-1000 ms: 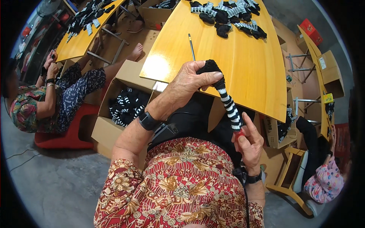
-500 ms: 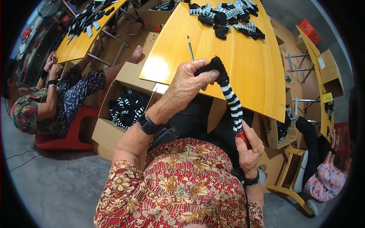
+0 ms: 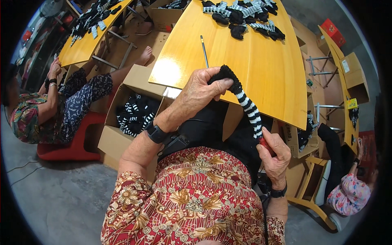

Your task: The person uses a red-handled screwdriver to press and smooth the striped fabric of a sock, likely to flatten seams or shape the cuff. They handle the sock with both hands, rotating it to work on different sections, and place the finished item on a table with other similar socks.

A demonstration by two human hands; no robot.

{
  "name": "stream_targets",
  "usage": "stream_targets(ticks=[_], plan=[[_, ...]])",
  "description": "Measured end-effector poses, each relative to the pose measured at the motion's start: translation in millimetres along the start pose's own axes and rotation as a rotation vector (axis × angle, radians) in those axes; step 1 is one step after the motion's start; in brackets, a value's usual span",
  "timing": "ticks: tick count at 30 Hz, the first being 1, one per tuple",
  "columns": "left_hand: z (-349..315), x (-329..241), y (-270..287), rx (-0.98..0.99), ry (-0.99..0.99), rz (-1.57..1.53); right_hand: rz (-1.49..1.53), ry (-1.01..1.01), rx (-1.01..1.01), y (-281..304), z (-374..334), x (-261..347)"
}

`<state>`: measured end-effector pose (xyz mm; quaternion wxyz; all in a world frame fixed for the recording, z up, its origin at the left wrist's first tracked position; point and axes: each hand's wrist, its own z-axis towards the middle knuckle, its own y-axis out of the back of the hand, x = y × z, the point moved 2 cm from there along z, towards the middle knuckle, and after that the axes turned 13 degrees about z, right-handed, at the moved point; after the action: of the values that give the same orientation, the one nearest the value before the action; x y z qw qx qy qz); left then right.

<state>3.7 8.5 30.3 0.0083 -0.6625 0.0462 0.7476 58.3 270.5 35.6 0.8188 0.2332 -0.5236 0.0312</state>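
Head view, looking down past the wearer's patterned red-and-gold shirt (image 3: pixel 192 196): a narrow, black-and-white striped knit tube (image 3: pixel 252 114) hangs in a gentle curve between two bare hands, just above the near edge of a yellow tabletop (image 3: pixel 277 81). The left hand (image 3: pixel 201 87) is closed, its thumb pressing the wider, all-black end. The right hand (image 3: pixel 277 157), nearer and to the right, has thumb and fingers gathered around a small red piece (image 3: pixel 266 145) at the tube's striped end; whether this is a tool or part of the knitting, I cannot tell.

The step in hand seems to be holding the tube extended while the right fingers work at the red piece. The next move would likely call for a steady left pinch and fine fingertip control, since such soft ribbing could stretch or slip.

The black end looks thick and nubbly, the stripes smoother. On the smooth, glossy table lies a slim dark pencil-like stick (image 3: pixel 204 51); beyond it, soft striped and black knit pieces (image 3: pixel 245 16) are heaped. To the left, an open cardboard box (image 3: pixel 112 143) holds more striped knitwear.
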Motion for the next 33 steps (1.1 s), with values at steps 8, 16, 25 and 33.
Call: stream_targets(ticks=[8, 16, 25, 33], plan=[[7.8, 0.7, 12.1, 0.056, -0.022, 0.111, 0.144, -0.134, -0.016, -2.2, 8.2, -6.1], [-11.5, 36.7, -27.3, 0.053, 0.206, -0.871, 0.427, -0.263, -0.140, -15.0, -9.9, -24.1], [0.4, 9.7, -33.3, -0.111, 0.009, -0.753, 0.302, -0.166, -0.088, -21.2, -11.6, -25.5], [-2.3, 7.2, -38.9, -0.074, 0.081, -0.709, 0.250, -0.100, -0.118, -26.1, -10.4, -17.2]])
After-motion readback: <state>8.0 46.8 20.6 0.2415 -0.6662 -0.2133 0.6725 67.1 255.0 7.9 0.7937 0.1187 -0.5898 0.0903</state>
